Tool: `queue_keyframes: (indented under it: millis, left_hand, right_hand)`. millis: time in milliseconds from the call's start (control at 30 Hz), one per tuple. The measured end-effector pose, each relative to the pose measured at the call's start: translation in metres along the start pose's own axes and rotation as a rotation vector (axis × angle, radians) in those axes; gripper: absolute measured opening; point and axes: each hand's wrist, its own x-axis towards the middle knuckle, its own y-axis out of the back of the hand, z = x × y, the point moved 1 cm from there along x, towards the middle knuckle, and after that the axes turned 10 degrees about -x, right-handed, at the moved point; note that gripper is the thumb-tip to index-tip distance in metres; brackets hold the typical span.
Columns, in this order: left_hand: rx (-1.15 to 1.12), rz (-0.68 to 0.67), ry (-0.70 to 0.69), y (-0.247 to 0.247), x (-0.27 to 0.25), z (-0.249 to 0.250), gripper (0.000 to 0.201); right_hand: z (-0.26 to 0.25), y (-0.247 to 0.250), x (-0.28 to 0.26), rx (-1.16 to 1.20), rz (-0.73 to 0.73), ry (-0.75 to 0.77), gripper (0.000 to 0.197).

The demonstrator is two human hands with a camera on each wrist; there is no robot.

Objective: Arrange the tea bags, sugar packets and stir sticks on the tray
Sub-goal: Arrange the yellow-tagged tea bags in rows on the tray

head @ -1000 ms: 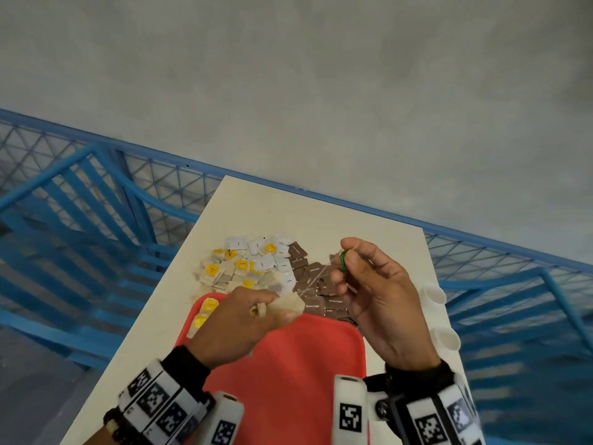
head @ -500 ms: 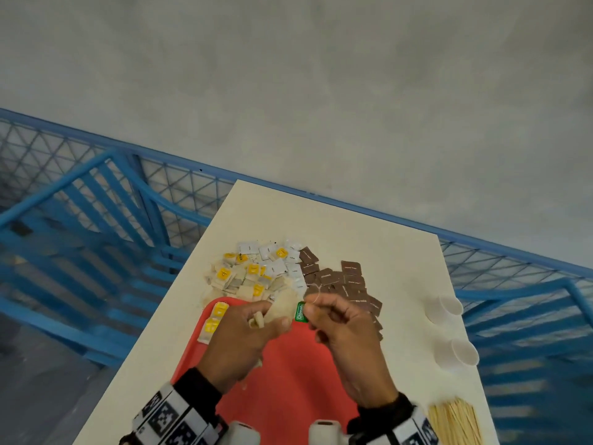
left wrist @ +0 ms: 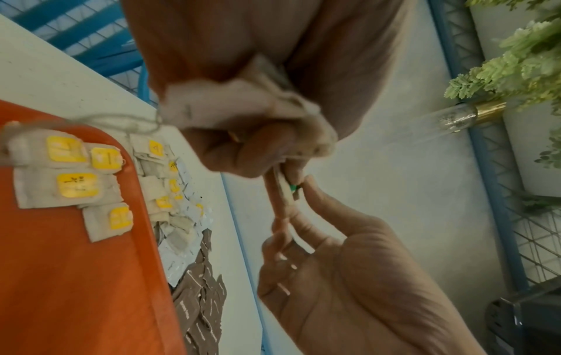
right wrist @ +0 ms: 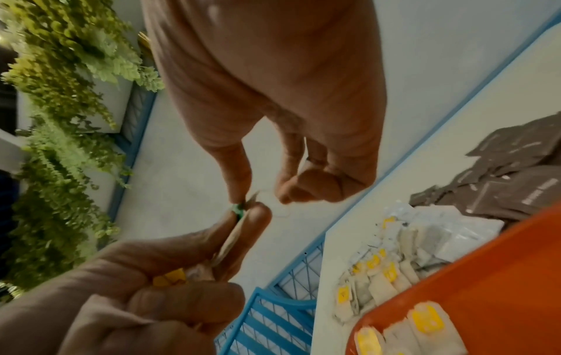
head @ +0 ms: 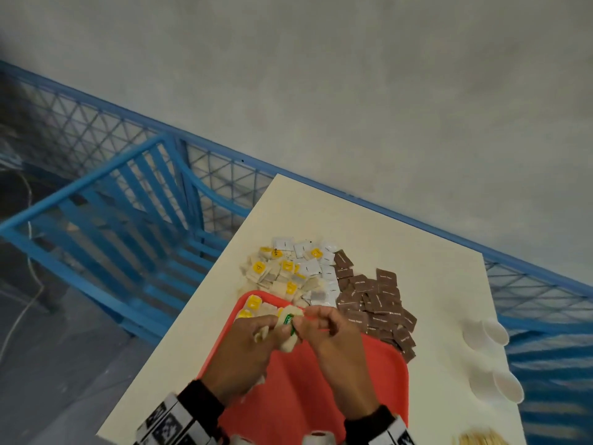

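Over the far end of the red tray (head: 305, 396), my left hand (head: 282, 330) grips a bunch of beige tea bags (left wrist: 242, 100) and pinches one more tea bag (head: 288, 335) between thumb and forefinger. My right hand (head: 300, 322) pinches that bag's green tag (head: 289, 320), seen edge-on in the right wrist view (right wrist: 238, 210). Several tea bags with yellow tags (left wrist: 75, 185) lie in the tray's far left corner. More tea bags (head: 272, 274), white sugar packets (head: 309, 268) and brown sugar packets (head: 378, 303) are heaped on the table beyond the tray. Stir sticks (head: 481, 438) lie near the right front edge.
Two white paper cups (head: 491, 332) (head: 500, 387) lie on their sides at the table's right edge. The cream table (head: 369, 226) ends at a blue mesh railing (head: 224, 175) on the left and far sides. Green plants (right wrist: 60, 96) hang beyond the railing.
My right hand came down from the right to my left hand and now pinches the green tag against the tea bag. The left hand still holds its tea bags.
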Motion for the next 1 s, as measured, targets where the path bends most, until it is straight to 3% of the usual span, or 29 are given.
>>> queue_keyframes:
  millis: [133, 333, 533, 800, 1000]
  left_hand:
    - [0.065, -0.076, 0.055, 0.009, -0.003, -0.013, 0.033]
    - [0.153, -0.032, 0.149, 0.036, -0.011, -0.04, 0.018]
    - [0.216, -0.007, 0.238, 0.074, -0.022, -0.048, 0.028]
    - [0.015, 0.188, 0.319, 0.096, -0.02, -0.026, 0.042]
    - [-0.444, 0.259, 0.484, 0.096, -0.008, -0.019, 0.056]
  right_hand:
    - [0.013, -0.007, -0.006, -0.038, -0.115, -0.023, 0.007]
    - [0.065, -0.021, 0.025, -0.136, -0.046, -0.211, 0.01]
    - [0.125, -0.047, 0.072, -0.325, 0.025, -0.309, 0.012]
    - [0.132, -0.076, 0.087, -0.568, 0.172, -0.323, 0.019]
    - [0.106, -0.069, 0.071, -0.548, 0.198, -0.172, 0.025]
